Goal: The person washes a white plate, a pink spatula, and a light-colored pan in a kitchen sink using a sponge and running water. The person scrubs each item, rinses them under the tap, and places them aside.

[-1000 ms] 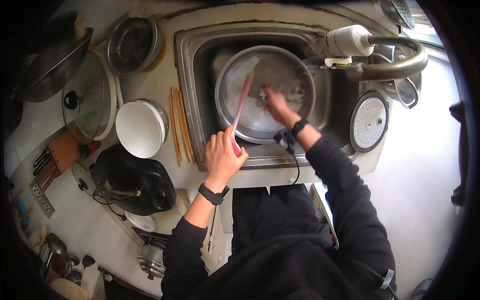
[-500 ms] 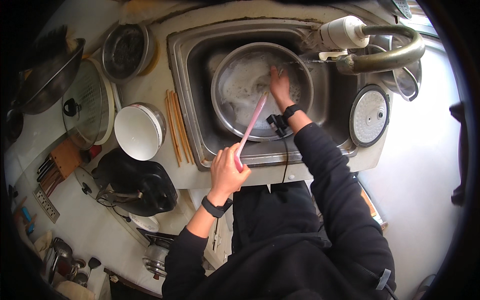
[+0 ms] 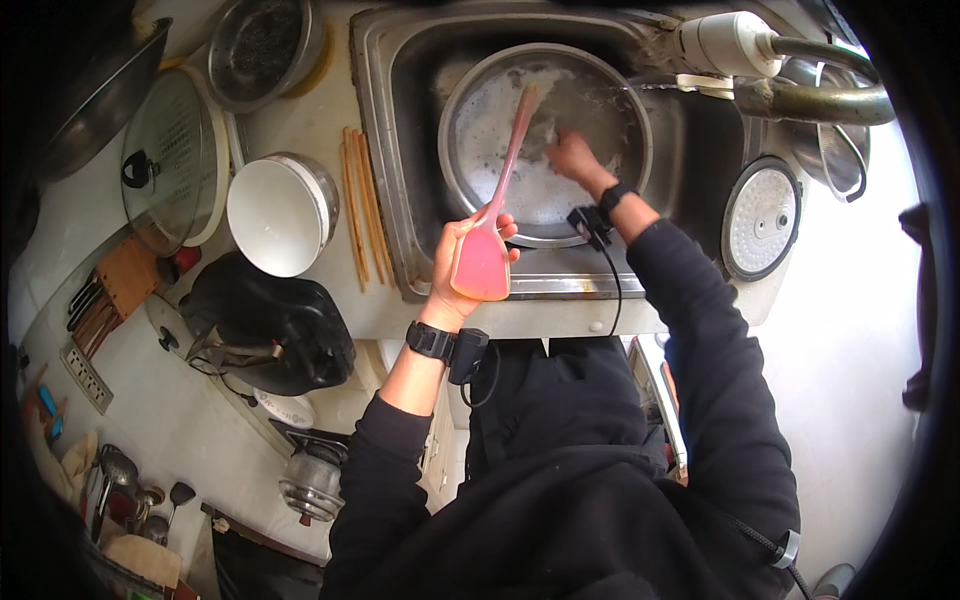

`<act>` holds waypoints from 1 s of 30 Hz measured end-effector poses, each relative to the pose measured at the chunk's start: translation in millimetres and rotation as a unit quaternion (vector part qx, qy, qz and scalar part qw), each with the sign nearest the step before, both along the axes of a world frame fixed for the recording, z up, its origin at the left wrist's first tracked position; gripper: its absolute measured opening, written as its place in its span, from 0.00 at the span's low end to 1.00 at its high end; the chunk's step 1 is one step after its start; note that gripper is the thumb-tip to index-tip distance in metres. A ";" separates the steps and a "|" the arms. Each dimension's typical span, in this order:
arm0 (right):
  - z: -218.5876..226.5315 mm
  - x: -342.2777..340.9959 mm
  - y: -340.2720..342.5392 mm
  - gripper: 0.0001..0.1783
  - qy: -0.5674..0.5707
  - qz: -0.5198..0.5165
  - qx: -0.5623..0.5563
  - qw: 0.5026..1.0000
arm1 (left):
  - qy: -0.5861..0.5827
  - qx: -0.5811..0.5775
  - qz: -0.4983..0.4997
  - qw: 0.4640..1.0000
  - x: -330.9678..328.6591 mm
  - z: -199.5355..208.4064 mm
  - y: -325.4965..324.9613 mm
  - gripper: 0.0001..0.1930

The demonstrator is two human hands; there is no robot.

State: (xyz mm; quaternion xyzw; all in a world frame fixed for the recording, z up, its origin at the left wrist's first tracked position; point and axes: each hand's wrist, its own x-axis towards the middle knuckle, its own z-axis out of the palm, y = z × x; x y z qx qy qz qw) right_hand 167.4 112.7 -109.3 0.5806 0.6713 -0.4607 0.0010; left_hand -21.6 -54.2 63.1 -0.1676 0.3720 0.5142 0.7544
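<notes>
My left hand (image 3: pixel 447 262) is closed around the neck of a pink spatula (image 3: pixel 481 262). The spatula's broad blade faces up above the sink's front edge, and its handle slants away over a round metal basin (image 3: pixel 455 190). Cloudy, foamy water (image 3: pixel 510 150) lies in the basin, which rests inside the steel sink (image 3: pixel 415 230). Over the basin's right half is my right hand (image 3: pixel 578 160), low at the water. Its fingers are blurred and partly hidden, so I cannot make out their hold. Water from the tap (image 3: pixel 705 85) runs toward the basin.
Left of the sink lie wooden chopsticks (image 3: pixel 362 215), beside stacked bowls (image 3: pixel 275 220) and a metal bowl (image 3: pixel 258 55). A glass lid (image 3: pixel 160 140) and a black appliance (image 3: pixel 265 335) stand farther left. A round perforated lid (image 3: pixel 762 220) rests at the sink's right edge.
My left hand has turned, bringing the spatula's blade into view and its handle more upright. My right hand has shifted within the basin, and less foam shows on the water.
</notes>
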 end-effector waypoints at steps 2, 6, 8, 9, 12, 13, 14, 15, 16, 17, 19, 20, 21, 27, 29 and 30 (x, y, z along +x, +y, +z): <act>39.3 0.9 -20.7 0.18 0.078 -0.031 0.018 0.996 | 0.009 -0.002 0.003 1.000 3.3 -6.6 3.9 0.26; 139.5 -1.5 -67.0 0.16 0.278 -0.104 -0.102 0.949 | 0.027 -0.041 0.015 0.999 9.6 -26.1 8.3 0.26; 166.9 -16.0 -88.6 0.15 0.272 -0.022 -0.071 0.959 | -0.047 -0.049 0.031 0.997 10.7 -36.7 14.1 0.20; 173.1 -24.3 -99.9 0.13 0.278 0.011 -0.005 0.961 | -0.094 -0.025 0.033 0.995 13.7 -38.6 13.6 0.19; 161.7 -35.8 -110.9 0.11 0.236 0.050 0.100 0.965 | -0.085 -0.067 0.059 0.992 25.2 -38.5 8.6 0.17; 152.5 -36.1 -110.0 0.11 0.218 0.058 0.114 0.968 | -0.074 -0.056 0.065 0.994 28.4 -36.5 6.3 0.16; 143.0 -35.9 -107.8 0.12 0.203 0.053 0.137 0.968 | -0.072 -0.038 0.067 0.994 30.2 -34.5 5.2 0.16; 135.6 -33.2 -106.7 0.12 0.190 0.069 0.128 0.971 | -0.040 -0.069 0.045 0.996 29.3 -33.2 5.0 0.17; 128.4 -30.9 -103.8 0.12 0.187 0.032 0.109 0.976 | -0.028 -0.070 0.025 0.997 27.7 -31.8 4.9 0.17; 120.4 -28.6 -97.1 0.12 0.182 -0.004 0.093 0.979 | -0.016 -0.069 0.004 0.997 27.0 -31.4 6.1 0.17; 102.2 -21.2 -75.5 0.13 0.173 -0.090 0.061 0.979 | 0.092 -0.082 -0.094 0.988 27.1 -26.2 0.9 0.22; 91.5 -14.2 -60.8 0.14 0.152 -0.090 0.138 0.975 | 0.143 -0.076 -0.126 0.979 26.0 -25.1 0.1 0.24; 80.4 -6.4 -47.8 0.17 0.126 -0.097 0.175 0.972 | 0.221 -0.064 -0.165 0.959 23.5 -24.1 -0.9 0.24; 30.8 23.9 -27.9 0.19 -0.139 0.242 0.234 0.931 | 0.442 0.010 -0.291 0.848 3.4 -25.8 1.4 0.23; 17.4 24.7 -18.7 0.18 -0.130 0.318 0.293 0.892 | 0.367 0.002 -0.345 0.864 -10.9 -22.5 2.6 0.20; 10.7 22.8 -14.0 0.17 -0.156 0.374 0.277 0.871 | 0.347 0.008 -0.340 0.874 -15.4 -20.0 2.6 0.19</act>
